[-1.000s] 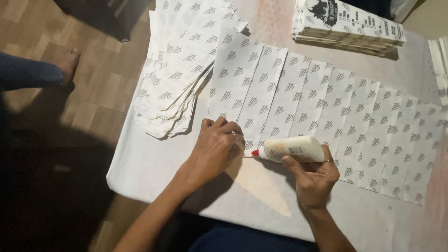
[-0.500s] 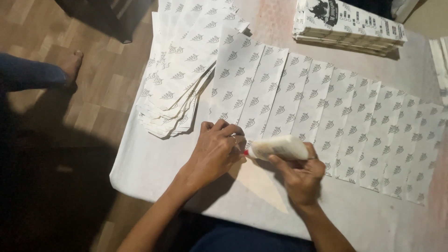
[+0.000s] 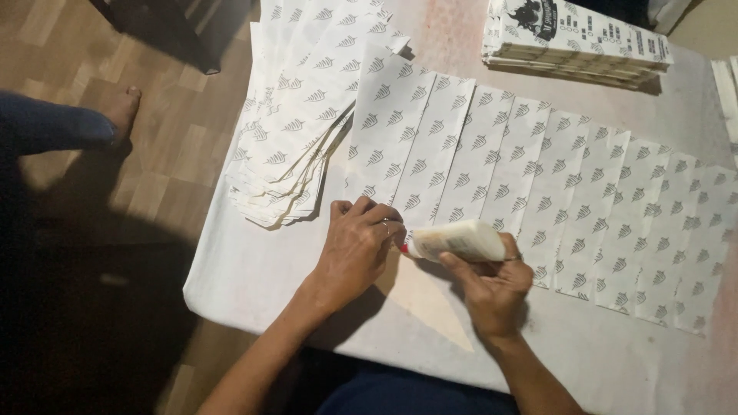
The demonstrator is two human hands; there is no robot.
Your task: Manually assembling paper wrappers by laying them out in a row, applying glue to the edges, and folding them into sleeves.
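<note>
At the near edge of the white-covered table (image 3: 254, 277), seen from the head camera, the right hand (image 3: 492, 288) grasps a white squeeze bottle of glue with a red nozzle (image 3: 457, 240), fingers wrapped over its rear half and thumb beneath, a hold that seems meant for pressing out glue; the bottle lies nearly level just above the cloth, long axis running left to right, nozzle pointing left at the left hand (image 3: 355, 247); that hand is curled with fingertips bunched at the nozzle, probably pinching its tip or pinning paper under it, though the contact is too small to be sure; beyond both hands a row of white paper sheets printed with small grey leaf motifs (image 3: 538, 177) overlaps like shingles, likely so each exposed edge can be glued in one pass; a fanned pile of matching sheets (image 3: 296, 131) overhangs the left edge; a stack of printed flat packs (image 3: 573, 42) sits far back; a bare foot (image 3: 123, 111) rests on the wooden floor (image 3: 165, 184).
</note>
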